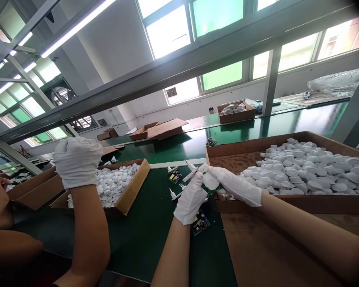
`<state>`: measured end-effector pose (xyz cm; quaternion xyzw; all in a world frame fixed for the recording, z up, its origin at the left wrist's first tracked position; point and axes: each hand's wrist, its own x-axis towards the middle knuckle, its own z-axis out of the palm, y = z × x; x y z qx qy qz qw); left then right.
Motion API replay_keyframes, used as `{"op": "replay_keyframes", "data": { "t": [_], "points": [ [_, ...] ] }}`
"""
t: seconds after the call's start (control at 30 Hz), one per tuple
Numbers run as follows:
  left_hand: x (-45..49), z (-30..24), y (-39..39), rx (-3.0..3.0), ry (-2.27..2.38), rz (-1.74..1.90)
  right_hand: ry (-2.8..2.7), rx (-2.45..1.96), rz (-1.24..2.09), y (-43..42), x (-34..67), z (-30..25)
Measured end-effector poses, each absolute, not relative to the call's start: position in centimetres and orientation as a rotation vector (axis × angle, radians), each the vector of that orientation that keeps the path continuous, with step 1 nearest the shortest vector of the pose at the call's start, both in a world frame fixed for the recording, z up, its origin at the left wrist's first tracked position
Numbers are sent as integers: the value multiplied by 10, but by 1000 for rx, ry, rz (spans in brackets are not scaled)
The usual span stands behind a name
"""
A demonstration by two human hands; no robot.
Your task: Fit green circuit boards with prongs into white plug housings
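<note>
Head view, left grip [190, 201], right grip [235, 185] closed on white cap [211, 180], cardboard tray [287, 204] beside

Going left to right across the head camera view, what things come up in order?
Co-worker's white-gloved hand, cardboard tray of white round parts, green circuit board, left gloved hand, right gloved hand, large cardboard tray of white round parts.

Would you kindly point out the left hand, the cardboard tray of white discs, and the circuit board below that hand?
Left hand [190, 203]: head view, back of the white glove.
Cardboard tray [287, 204]: head view, front wall.
Circuit board [201, 223]: head view, exposed components.
</note>
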<state>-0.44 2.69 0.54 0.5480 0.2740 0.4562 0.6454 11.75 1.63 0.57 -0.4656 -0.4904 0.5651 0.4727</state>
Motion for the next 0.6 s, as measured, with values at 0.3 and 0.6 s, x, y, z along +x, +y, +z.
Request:
{"op": "replay_keyframes", "data": {
  "t": [0.3, 0.6],
  "points": [
    [-6, 8, 21, 1532, 596, 1022, -1142, -1202, 1428, 8, 116, 20],
    [-10, 6, 33, 1546, 206, 710, -1247, -1155, 1353, 20, 123, -7]
  ]
}}
